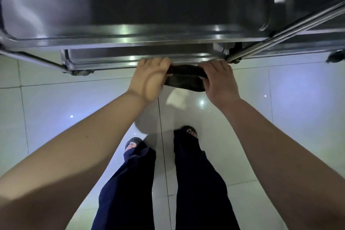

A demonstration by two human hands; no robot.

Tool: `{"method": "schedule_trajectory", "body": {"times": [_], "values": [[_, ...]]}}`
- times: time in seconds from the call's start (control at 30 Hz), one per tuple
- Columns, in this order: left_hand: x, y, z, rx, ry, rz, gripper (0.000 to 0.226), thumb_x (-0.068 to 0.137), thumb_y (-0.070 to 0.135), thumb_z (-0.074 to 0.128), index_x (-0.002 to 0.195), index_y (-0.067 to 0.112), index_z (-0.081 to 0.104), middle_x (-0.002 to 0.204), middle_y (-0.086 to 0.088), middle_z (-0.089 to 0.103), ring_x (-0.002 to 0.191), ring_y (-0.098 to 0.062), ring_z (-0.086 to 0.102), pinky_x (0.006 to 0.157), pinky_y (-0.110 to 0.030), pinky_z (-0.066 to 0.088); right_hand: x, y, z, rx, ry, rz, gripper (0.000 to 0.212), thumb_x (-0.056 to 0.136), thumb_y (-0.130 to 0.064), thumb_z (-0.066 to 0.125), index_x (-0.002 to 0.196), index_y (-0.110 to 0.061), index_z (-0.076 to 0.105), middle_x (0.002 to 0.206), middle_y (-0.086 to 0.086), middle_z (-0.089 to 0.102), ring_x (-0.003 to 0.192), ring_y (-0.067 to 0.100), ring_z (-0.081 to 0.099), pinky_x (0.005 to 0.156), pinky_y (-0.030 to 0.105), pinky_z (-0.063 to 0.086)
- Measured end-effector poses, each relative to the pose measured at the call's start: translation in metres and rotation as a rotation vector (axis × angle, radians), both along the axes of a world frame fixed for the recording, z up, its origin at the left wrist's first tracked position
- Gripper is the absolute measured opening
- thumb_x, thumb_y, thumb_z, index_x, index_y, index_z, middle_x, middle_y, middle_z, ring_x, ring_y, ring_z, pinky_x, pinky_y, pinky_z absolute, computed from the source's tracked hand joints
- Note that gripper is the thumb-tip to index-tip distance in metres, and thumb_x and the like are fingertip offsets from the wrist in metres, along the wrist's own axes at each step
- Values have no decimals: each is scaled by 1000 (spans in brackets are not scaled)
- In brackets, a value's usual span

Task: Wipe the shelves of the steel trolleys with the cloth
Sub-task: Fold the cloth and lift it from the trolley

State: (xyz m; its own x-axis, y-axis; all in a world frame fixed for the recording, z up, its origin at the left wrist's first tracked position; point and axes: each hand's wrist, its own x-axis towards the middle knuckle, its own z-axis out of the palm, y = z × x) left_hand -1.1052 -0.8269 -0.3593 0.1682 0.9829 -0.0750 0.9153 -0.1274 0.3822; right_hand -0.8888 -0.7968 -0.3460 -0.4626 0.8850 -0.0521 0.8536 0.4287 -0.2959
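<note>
Glossy pale floor tiles (56,99) are gleaming beneath the steel trolley (130,39). The left hand (151,78) and right hand (218,82) are each gripping one end of the dark, crumpled cloth (184,80), which is sagging between them at the lower shelf's (130,56) near rim.

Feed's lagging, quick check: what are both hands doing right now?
Left hand: grips one end of the dark cloth.
Right hand: grips the other end.
</note>
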Motion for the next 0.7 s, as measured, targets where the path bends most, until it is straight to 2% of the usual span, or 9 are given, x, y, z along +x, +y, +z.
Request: {"method": "schedule_trajectory", "body": {"times": [0.07, 0.13, 0.2, 0.27, 0.4, 0.47, 0.53, 0.63, 0.7], "values": [[-8, -10, 52, 28, -18, 10, 23, 80, 3, 59, 102, 7, 61, 92, -14, 62, 83, -38, 58, 71, -34, 18, -5, -4, 51, -93, 63, 1, 32, 85, -1, 66, 116, -5, 63, 112, 13, 61, 105, 36, 55, 94, 48, 46], [-20, -21, 110, 65, -42, 23, 20, 82, 4, 59, 102, 8, 62, 91, -12, 62, 83, -37, 58, 69, -32, 15, -9, -6, 108, -164, 128, 32, 33, 88, -5, 65, 120, -10, 61, 113, 3, 61, 107, 25, 52, 94, 37, 44], [-35, -27, 173, 92, -43, 38, 19, 85, 6, 59, 104, 9, 62, 93, -11, 63, 86, -36, 59, 72, -36, 23, -17, -6, 172, -181, 202, 29, 33, 87, -6, 67, 119, -14, 61, 106, -11, 56, 102, 15, 50, 87, 29, 41], [-52, -27, 241, 160, -19, 41, 20, 87, 8, 60, 106, 10, 62, 94, -10, 65, 86, -36, 60, 75, -40, 30, -30, -1, 240, -161, 242, 22, 31, 86, -6, 69, 115, -15, 62, 104, -12, 56, 101, 15, 51, 86, 26, 39], [-80, -12, 361, 302, 26, 33, 20, 90, 15, 59, 110, 14, 63, 97, -8, 65, 89, -34, 60, 80, -41, 32, -58, 11, 359, -70, 286, 63, 25, 82, -2, 70, 106, -8, 64, 103, 7, 65, 98, 29, 57, 86, 36, 45], [-90, 0, 416, 380, 26, 18, 17, 94, 23, 56, 110, 18, 61, 99, -5, 65, 92, -31, 59, 85, -41, 32, -70, 15, 418, -26, 291, 58, 22, 84, -3, 68, 104, -10, 63, 100, 4, 63, 97, 28, 57, 85, 39, 45], [-94, 14, 474, 498, 39, -10, 17, 96, 27, 55, 110, 20, 61, 101, -3, 65, 94, -30, 60, 86, -40, 30, -72, 19, 477, 39, 302, 42, 22, 85, -4, 67, 105, -11, 61, 99, -1, 60, 98, 26, 56, 84, 35, 43], [-88, 36, 562, 642, 49, -40, 22, 95, 31, 56, 114, 21, 61, 107, -3, 66, 98, -30, 61, 87, -39, 31, -65, 26, 567, 216, 337, 10, 24, 85, -4, 66, 108, -9, 61, 101, 2, 61, 98, 25, 56, 84, 31, 39], [-77, 52, 621, 734, 23, -62, 22, 95, 32, 56, 114, 21, 60, 107, -3, 66, 97, -30, 60, 88, -39, 33, -53, 29, 625, 326, 382, -25, 24, 85, -4, 66, 107, -10, 61, 97, -2, 59, 95, 23, 55, 78, 27, 35]]}}
